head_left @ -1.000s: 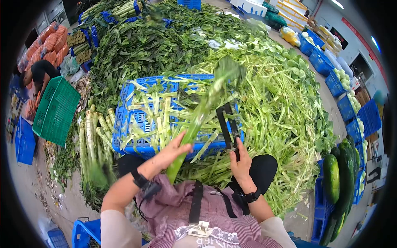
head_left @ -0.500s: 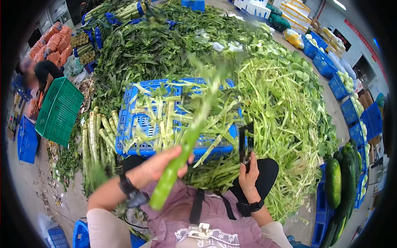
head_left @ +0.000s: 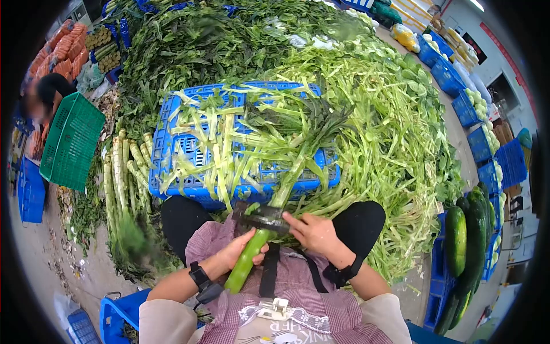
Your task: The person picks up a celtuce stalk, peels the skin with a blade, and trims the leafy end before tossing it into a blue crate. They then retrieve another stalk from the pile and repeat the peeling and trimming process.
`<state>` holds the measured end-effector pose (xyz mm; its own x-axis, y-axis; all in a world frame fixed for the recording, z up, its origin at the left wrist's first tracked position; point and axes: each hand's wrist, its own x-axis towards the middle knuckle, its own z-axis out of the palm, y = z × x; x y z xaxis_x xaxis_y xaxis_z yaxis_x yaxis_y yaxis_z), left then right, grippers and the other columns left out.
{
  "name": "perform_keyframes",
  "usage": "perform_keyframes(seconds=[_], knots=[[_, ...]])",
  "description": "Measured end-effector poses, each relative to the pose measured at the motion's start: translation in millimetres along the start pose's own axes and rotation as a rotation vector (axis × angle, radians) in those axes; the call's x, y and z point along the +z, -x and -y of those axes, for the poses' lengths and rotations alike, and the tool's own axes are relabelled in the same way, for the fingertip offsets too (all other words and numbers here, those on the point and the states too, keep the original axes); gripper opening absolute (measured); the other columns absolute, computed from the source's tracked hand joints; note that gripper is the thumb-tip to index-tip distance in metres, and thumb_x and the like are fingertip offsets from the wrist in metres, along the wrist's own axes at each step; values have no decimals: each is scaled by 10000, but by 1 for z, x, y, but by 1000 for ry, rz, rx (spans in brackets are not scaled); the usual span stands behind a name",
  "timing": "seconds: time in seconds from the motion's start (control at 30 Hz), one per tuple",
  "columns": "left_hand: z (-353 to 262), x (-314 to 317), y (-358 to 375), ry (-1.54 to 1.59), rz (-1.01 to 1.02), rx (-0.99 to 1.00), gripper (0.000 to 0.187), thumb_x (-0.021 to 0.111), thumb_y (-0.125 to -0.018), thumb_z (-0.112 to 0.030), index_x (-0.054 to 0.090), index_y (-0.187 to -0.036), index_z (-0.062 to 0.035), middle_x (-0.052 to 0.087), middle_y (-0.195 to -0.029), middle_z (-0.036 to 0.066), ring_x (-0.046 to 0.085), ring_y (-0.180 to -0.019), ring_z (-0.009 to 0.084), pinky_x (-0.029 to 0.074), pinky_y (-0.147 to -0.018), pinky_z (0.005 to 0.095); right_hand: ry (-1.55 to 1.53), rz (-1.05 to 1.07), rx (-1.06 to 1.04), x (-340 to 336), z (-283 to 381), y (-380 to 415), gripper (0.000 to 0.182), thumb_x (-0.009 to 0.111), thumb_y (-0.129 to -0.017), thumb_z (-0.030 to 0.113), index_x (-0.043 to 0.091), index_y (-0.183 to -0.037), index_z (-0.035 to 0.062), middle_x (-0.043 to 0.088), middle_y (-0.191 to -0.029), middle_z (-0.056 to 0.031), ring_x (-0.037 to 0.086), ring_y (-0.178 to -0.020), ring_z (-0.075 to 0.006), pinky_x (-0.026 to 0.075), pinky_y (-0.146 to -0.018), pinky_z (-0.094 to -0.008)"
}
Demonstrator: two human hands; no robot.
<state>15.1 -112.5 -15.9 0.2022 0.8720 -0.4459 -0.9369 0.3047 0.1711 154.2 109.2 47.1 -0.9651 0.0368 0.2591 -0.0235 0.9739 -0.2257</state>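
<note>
A long celtuce stem [head_left: 244, 268] slants up and away from my lap, its lower end smooth, bright green and peeled. My left hand [head_left: 236, 250] is wrapped round it near that lower end. In my right hand [head_left: 316, 234] is a dark, wide peeler [head_left: 262, 218], which lies across the stem just above my left hand. The stem's leafy top [head_left: 309, 117] rests over a blue plastic crate [head_left: 158, 149] in front of my knees. Pale green peel strips [head_left: 220, 152] are strewn over the crate.
Unpeeled celtuce stems [head_left: 118, 166] lie to the left, near a green basket [head_left: 73, 140] and a bent-over person [head_left: 48, 94]. Dark leaves [head_left: 195, 43] and peelings [head_left: 395, 172] heap up ahead and right. Large green gourds [head_left: 475, 235] sit at the far right.
The celtuce has come down from a raised, blurred position onto the crate. My right hand has moved left, bringing the peeler from beside the crate across the stem.
</note>
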Motion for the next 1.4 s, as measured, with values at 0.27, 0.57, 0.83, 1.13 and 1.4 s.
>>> perform_keyframes(seconds=[0.27, 0.57, 0.83, 1.13, 1.4], knots=[[-5, -2, 0, -10, 28, 0, 454, 341, -977, -516, 504, -1043, -98, 564, -849, 80, 513, -569, 199, 423, -526, 299, 126, -188, 453, 0, -81, -25, 441, 674, -814, 263, 583, -1246, 244, 524, -711, -90, 573, -585, -294, 480, -519, -393], [-13, 3, 0, -92, -262, 143, 400, 372, -994, -378, 541, -1074, -24, 635, -908, 115, 591, -617, 215, 498, -547, 306, 77, 11, 13, -5, -2, -6, 511, 715, -744, 237, 589, -1238, 214, 460, -680, -48, 546, -563, -219, 459, -472, -349], [-16, 4, 1, -104, -292, 201, 424, 420, -989, -391, 545, -1118, -7, 628, -966, 105, 603, -667, 203, 516, -569, 315, 94, -90, 183, 6, -30, -23, 469, 700, -761, 206, 603, -1219, 224, 487, -711, -53, 567, -603, -247, 470, -526, -360], [-10, -14, -9, 9, -99, 124, 414, 383, -995, -400, 530, -1146, -44, 602, -966, 109, 582, -700, 249, 481, -610, 342, 170, -96, 169, 3, -28, -32, 461, 711, -755, 232, 612, -1205, 239, 483, -677, -47, 540, -532, -221, 454, -479, -345], [-25, 8, 0, -275, -68, 291, 428, 529, -950, -343, 458, -1253, -50, 594, -966, 99, 660, -758, 229, 564, -661, 321, -224, -276, 415, 11, -96, -42, 383, 646, -851, 261, 619, -1230, 212, 656, -810, -108, 632, -647, -261, 493, -543, -352]])
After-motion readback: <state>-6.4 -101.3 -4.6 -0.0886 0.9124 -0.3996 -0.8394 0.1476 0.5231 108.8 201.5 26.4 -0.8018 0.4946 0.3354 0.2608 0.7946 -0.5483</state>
